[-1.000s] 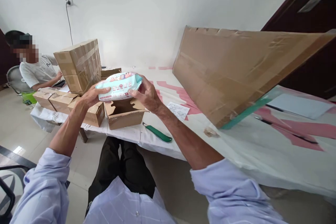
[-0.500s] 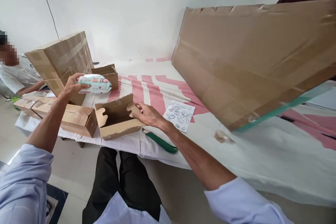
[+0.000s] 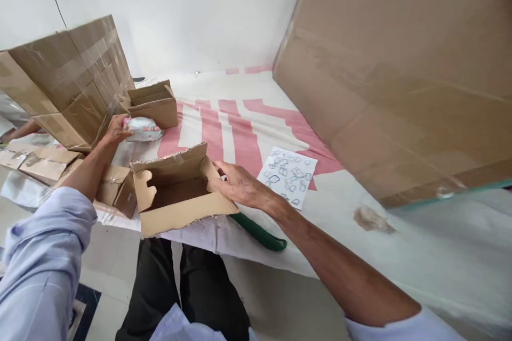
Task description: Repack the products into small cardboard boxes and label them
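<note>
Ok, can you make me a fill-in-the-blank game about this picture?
The hand touching the packet is the ____ one.
The other hand is on an open box made of ____.
The curved handle is coloured ____.
In the picture, the paper lies to the ____ of that box.
Missing words: left; cardboard; green; right.

The left hand [image 3: 117, 130] grips one end of a packet [image 3: 144, 129] beside a small carton [image 3: 159, 112], while the right hand [image 3: 242, 186] touches the right end of an open box [image 3: 182, 217], with a paper sheet [image 3: 290, 173] and a green handle [image 3: 260, 233] near that arm on the table [image 3: 320, 224].
</note>
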A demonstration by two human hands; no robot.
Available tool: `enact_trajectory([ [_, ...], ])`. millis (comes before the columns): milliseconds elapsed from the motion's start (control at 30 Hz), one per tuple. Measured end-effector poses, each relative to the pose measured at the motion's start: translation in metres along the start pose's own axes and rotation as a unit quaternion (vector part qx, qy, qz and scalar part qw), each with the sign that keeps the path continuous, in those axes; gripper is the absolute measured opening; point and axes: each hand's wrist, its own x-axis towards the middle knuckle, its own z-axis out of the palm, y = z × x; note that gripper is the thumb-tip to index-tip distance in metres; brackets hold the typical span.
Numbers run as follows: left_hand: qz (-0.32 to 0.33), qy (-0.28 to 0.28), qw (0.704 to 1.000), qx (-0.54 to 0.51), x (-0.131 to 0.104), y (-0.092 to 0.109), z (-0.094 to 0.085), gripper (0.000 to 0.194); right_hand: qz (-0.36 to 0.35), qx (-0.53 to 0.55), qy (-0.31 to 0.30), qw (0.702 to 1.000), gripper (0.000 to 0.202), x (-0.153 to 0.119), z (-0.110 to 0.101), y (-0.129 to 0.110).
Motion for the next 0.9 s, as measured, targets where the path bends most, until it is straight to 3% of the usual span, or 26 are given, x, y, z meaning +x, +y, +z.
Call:
enact_trajectory([
  [167,-0.001,0.021,0.999,0.043,-0.028,0.013,-0.035,0.049,0.016,0.002,0.024,1.0,0.01,0.016,-0.007,0.002],
  [300,0.044,0.032,0.998,0.019,-0.091,0.045,-0.043,0.041,0.047,-0.035,0.044,0.997,0.019,0.045,-0.008,-0.007],
  [433,0.093,0.051,0.993,-0.05,-0.173,0.085,-0.008,0.023,0.092,-0.049,0.029,0.994,0.029,0.08,0.003,-0.026],
  [533,0.09,-0.01,0.995,-0.051,-0.22,0.11,0.033,0.022,0.117,-0.059,0.03,0.991,0.037,0.105,0.012,-0.034],
  [567,0.09,-0.004,0.996,-0.026,-0.23,0.117,0.046,0.023,0.125,-0.063,0.033,0.99,0.038,0.112,0.015,-0.035],
  [700,0.103,0.028,0.988,0.108,-0.242,0.134,0.084,0.039,0.146,-0.087,0.056,0.984,0.033,0.134,0.018,-0.033],
  [900,0.091,-0.002,0.985,0.15,-0.236,0.142,0.111,0.051,0.152,-0.101,0.082,0.98,0.02,0.148,0.016,-0.028],
])
